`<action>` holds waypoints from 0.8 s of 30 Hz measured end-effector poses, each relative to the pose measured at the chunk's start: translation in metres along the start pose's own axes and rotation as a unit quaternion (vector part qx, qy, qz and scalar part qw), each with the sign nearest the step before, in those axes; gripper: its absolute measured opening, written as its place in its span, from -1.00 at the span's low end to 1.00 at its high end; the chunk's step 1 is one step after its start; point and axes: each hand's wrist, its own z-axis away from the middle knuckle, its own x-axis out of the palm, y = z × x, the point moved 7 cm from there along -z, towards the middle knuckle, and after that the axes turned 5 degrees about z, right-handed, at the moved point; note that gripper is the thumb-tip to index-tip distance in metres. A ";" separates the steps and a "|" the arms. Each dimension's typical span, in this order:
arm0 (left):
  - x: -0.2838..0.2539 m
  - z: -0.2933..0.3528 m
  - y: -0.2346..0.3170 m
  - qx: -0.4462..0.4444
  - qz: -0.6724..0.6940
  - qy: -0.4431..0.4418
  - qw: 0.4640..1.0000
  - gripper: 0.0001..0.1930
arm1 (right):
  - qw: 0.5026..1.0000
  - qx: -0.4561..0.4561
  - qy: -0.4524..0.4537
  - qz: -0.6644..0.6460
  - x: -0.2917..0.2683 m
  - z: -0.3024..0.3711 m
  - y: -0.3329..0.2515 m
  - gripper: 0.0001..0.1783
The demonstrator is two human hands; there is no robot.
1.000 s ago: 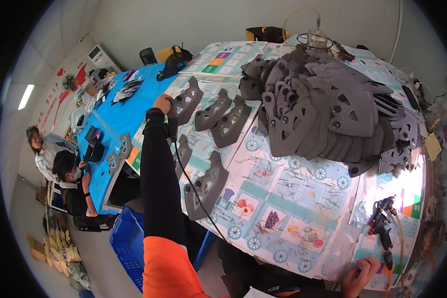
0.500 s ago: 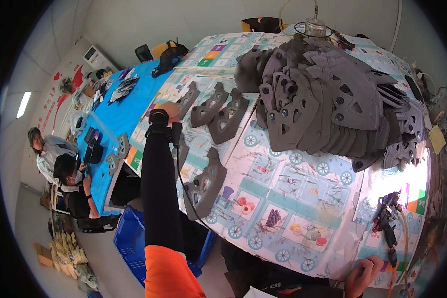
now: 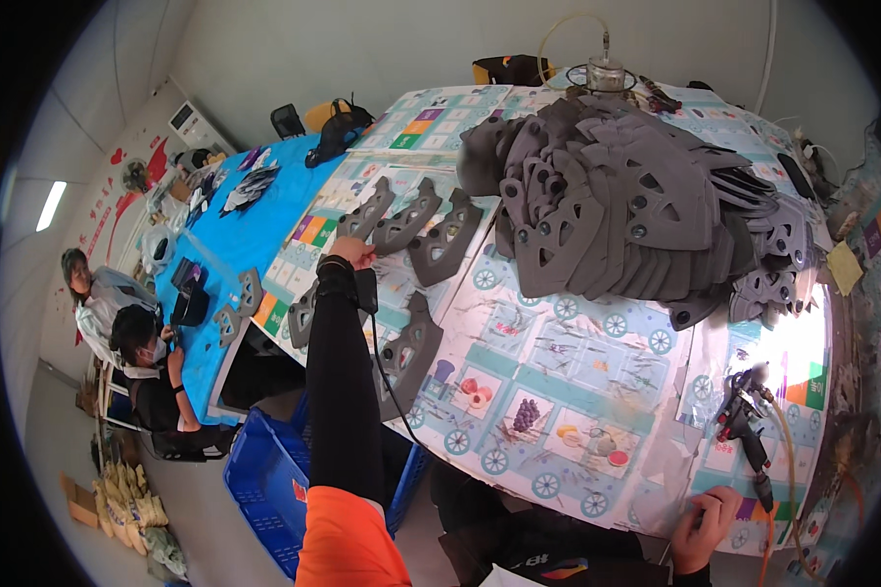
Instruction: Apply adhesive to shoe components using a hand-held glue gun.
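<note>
My left hand point(image 3: 353, 252) reaches far out across the table. Its fingers are pinched at the lower end of a curved dark-grey foam-like piece point(image 3: 369, 209) with cut-outs. Two similar grey pieces, one in the middle point(image 3: 408, 221) and one to its right point(image 3: 447, 238), lie beside it in a row. Closer to me are another grey piece point(image 3: 411, 349) and one partly hidden by my left forearm point(image 3: 301, 318). My right hand point(image 3: 705, 521) rests curled at the table's near right edge; whatever its fingers hold, if anything, is hidden.
A large heap of grey pieces point(image 3: 617, 210) covers the table's far middle. At right lies a spray-gun-like tool point(image 3: 744, 426) with hoses. A blue crate point(image 3: 264, 489) stands below the left edge. Two people sit by a blue-covered table point(image 3: 250, 210). A glass jar point(image 3: 606, 75) stands behind.
My left hand has come from beside the far-left grey piece to its lower end, fingers now closed there. My right hand stays at the table edge. The view has shifted slightly.
</note>
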 end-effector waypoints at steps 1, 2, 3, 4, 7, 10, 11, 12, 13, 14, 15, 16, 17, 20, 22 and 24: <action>0.002 -0.001 -0.001 -0.002 -0.023 0.018 1.000 -0.69 | 1.000 0.001 0.001 0.003 0.000 0.001 0.000 -0.76; 0.012 -0.005 -0.001 -0.003 -0.045 0.033 0.998 -0.69 | 1.000 0.002 0.000 0.010 0.001 0.001 0.001 -0.76; 0.028 -0.010 -0.001 -0.002 -0.043 0.024 0.999 -0.69 | 1.000 0.003 0.000 0.017 0.001 0.002 0.000 -0.76; 0.041 -0.015 -0.002 -0.009 -0.026 0.047 0.999 -0.69 | 1.000 0.006 0.000 0.026 0.001 0.002 0.000 -0.76; -0.051 0.011 -0.017 0.050 -0.232 0.141 0.961 -0.69 | 0.999 -0.021 0.020 -0.046 -0.004 0.004 0.010 -0.77; -0.004 0.029 0.049 0.239 -0.753 0.090 0.606 -0.76 | 0.999 -0.005 0.024 -0.030 -0.004 0.008 0.013 -0.76; -0.003 0.031 0.068 0.189 -0.547 0.104 0.809 -0.70 | 1.000 0.002 0.017 -0.023 -0.003 0.007 0.012 -0.76; 0.010 0.040 0.081 0.146 -0.484 0.086 0.858 -0.70 | 1.000 0.005 0.009 -0.018 -0.001 0.006 0.012 -0.76; -0.048 0.078 0.085 0.095 -0.308 0.160 0.933 -0.69 | 0.998 -0.018 0.011 -0.064 -0.001 0.005 0.014 -0.76; 0.025 0.084 0.120 0.136 -0.270 0.108 0.947 -0.68 | 1.000 0.005 0.010 -0.019 0.000 0.006 0.016 -0.76; 0.052 0.110 0.146 0.147 -0.185 0.061 0.970 -0.65 | 1.000 -0.003 0.017 -0.019 -0.003 0.006 0.014 -0.75; 0.071 0.141 0.169 0.170 -0.140 0.034 0.975 -0.66 | 0.999 -0.018 0.023 -0.031 -0.006 0.006 0.012 -0.75; 0.083 0.172 0.183 0.185 -0.098 0.019 0.978 -0.67 | 0.999 -0.023 0.021 -0.042 -0.006 0.005 0.009 -0.75; 0.178 0.209 0.206 0.181 -0.104 -0.084 0.974 -0.54 | 0.998 -0.024 0.024 -0.060 -0.010 0.006 0.013 -0.75; 0.228 0.218 0.195 0.148 -0.182 -0.079 0.969 -0.31 | 0.997 -0.031 0.027 -0.071 -0.013 0.007 0.012 -0.75; 0.275 0.215 0.184 0.198 -0.249 -0.051 0.947 -0.07 | 0.995 -0.038 0.044 -0.080 -0.016 0.006 0.011 -0.75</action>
